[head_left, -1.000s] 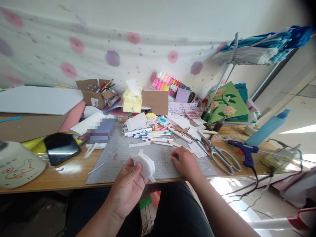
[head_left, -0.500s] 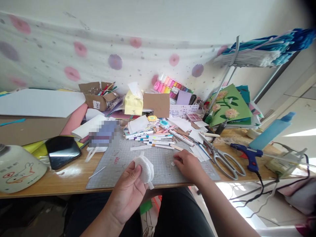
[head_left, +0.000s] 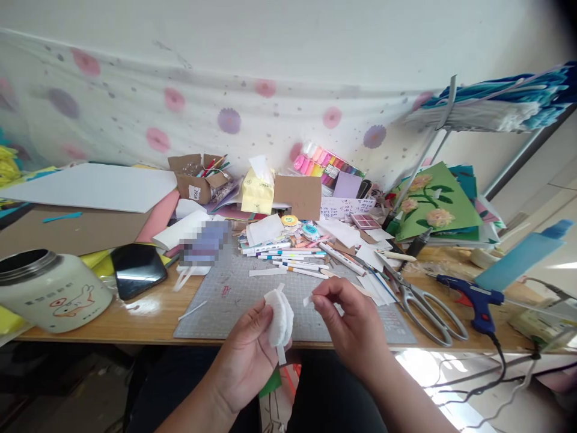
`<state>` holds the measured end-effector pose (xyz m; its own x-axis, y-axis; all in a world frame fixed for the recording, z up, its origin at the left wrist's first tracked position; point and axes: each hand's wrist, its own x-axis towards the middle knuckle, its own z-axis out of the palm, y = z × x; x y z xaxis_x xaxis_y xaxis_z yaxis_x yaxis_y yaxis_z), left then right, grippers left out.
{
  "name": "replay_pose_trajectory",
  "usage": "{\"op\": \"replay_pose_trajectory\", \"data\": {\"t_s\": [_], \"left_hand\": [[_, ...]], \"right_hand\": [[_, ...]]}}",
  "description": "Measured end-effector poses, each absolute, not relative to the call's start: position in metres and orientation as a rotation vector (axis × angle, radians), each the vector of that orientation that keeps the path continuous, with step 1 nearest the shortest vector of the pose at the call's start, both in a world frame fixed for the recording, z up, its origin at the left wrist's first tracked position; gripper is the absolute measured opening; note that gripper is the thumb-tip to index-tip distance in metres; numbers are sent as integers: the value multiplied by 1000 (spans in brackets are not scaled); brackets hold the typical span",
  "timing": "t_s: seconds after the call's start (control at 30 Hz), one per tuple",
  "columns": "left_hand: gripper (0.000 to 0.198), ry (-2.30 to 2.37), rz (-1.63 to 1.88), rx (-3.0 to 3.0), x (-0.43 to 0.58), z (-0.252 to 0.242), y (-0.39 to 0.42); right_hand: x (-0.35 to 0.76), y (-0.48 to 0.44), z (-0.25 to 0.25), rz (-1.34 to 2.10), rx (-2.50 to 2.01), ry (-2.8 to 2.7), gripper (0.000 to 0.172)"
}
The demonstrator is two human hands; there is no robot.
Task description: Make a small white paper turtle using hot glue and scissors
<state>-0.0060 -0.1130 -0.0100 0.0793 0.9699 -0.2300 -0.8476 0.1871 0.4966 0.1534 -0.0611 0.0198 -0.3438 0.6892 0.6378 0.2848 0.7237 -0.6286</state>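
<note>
My left hand (head_left: pixel 246 355) is closed around a rounded stack of white cotton pads (head_left: pixel 279 319), held upright above the front edge of the mat. Narrow whitish strips stick out at the stack's top and bottom. Between thumb and forefinger, my right hand (head_left: pixel 349 322) pinches a small white piece of tape or paper (head_left: pixel 308 300), a short way right of the pads and apart from them. Under both hands lies a grey cutting mat (head_left: pixel 211 319). A loose white strip (head_left: pixel 267 272) rests on it behind the pads.
Several markers (head_left: pixel 297 258) and paper scraps crowd the mat's back. Large scissors (head_left: pixel 428 307) and a blue glue gun (head_left: pixel 473 294) lie at the right. On the left are a phone (head_left: pixel 139 270) and a wide-mouthed bottle (head_left: pixel 58 294). Dark cables hang off the right edge.
My right hand has lifted off the mat with the small white piece and come nearer the pads. The pads have turned slightly in my left hand. The view has shifted left.
</note>
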Motion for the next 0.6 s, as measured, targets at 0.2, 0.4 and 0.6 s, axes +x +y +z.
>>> {"op": "replay_pose_trajectory", "data": {"t_s": [0.2, 0.4, 0.6], "left_hand": [[16, 501, 1330, 284, -6, -13, -117], [13, 430, 1336, 302, -9, -11, -114], [12, 386, 1327, 341, -10, -13, -113]], "right_hand": [[140, -69, 26, 417, -397, -1951, 22], [144, -71, 25, 492, -307, -2053, 26], [145, -72, 26, 534, -316, -2090, 26]]}}
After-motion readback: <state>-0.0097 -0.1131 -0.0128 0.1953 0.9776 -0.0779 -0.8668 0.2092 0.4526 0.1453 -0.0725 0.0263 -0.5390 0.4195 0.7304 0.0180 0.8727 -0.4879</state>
